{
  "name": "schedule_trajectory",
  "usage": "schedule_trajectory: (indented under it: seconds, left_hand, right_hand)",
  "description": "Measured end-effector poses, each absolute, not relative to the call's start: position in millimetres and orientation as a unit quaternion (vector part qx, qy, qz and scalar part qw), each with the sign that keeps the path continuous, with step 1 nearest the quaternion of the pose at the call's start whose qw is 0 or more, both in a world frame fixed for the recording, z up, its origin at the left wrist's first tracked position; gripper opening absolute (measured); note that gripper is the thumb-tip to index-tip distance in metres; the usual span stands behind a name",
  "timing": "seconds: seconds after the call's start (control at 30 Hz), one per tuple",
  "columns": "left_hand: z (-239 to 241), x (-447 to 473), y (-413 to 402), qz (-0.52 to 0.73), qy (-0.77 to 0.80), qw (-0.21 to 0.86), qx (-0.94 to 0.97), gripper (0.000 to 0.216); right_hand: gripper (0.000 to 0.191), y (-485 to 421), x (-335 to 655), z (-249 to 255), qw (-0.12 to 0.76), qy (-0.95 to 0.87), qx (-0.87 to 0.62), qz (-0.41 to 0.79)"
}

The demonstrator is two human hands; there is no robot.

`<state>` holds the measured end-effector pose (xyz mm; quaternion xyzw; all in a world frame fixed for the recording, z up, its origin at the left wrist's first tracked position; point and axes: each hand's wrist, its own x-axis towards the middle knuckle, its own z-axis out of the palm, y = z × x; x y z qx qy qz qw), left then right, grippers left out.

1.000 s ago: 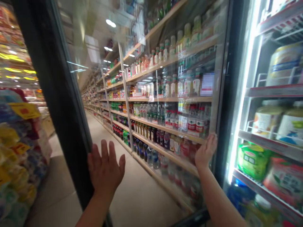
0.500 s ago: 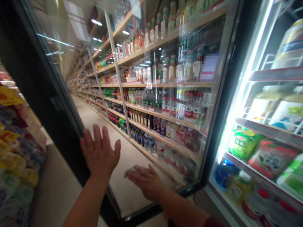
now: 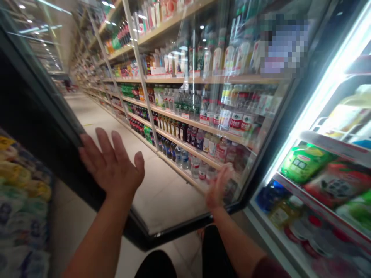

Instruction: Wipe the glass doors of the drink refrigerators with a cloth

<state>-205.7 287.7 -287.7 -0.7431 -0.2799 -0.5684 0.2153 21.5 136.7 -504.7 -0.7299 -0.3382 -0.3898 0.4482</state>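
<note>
A glass cooler door point(image 3: 179, 227) with a black frame stands open before me. My left hand point(image 3: 111, 166) is spread flat against its left side, fingers up and thumb out, over the glass and the frame's edge. Lower right, my right hand point(image 3: 217, 189) is at the glass with its fingers pointing up, partly smeared by motion. A small pale cloth point(image 3: 229, 166) shows at its fingertips, mostly hidden behind the fingers. Through the glass, shelves of bottled drinks point(image 3: 185, 137) appear.
On the right is the lit cooler, its shelves holding a green bag point(image 3: 305, 162), a red bag point(image 3: 337, 183) and several bottles point(image 3: 285, 210). Packaged goods point(image 3: 20, 208) are stacked at the left. Tiled floor point(image 3: 185, 247) and my legs point(image 3: 158, 264) are below.
My right hand has swung right and up across the glass, turning its fingers upward. My left hand stays spread on the door. The camera view has shifted, bringing my legs into sight.
</note>
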Motion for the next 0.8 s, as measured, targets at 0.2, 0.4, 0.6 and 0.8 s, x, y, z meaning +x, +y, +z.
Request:
schedule_trajectory:
  seconds: [0.2, 0.4, 0.6, 0.8]
  left_hand:
    - [-288, -211, 297, -0.559, -0.266, 0.195, -0.761, 0.073]
    - [-308, -207, 308, -0.544, -0.285, 0.167, -0.771, 0.068]
    - [-312, -198, 308, -0.562, -0.312, 0.073, -0.763, 0.071]
    - [-310, -202, 302, -0.544, -0.33, 0.032, -0.771, 0.073]
  right_hand:
    - [0.048, 168, -92, -560, 0.286, -0.686, -0.595, -0.307]
    - [0.058, 118, 0, -515, 0.308, -0.549, -0.705, -0.327]
    - [0.068, 103, 91, -413, 0.451, -0.284, -0.754, -0.384]
    - [0.055, 105, 26, -516, 0.444, -0.336, -0.771, -0.308]
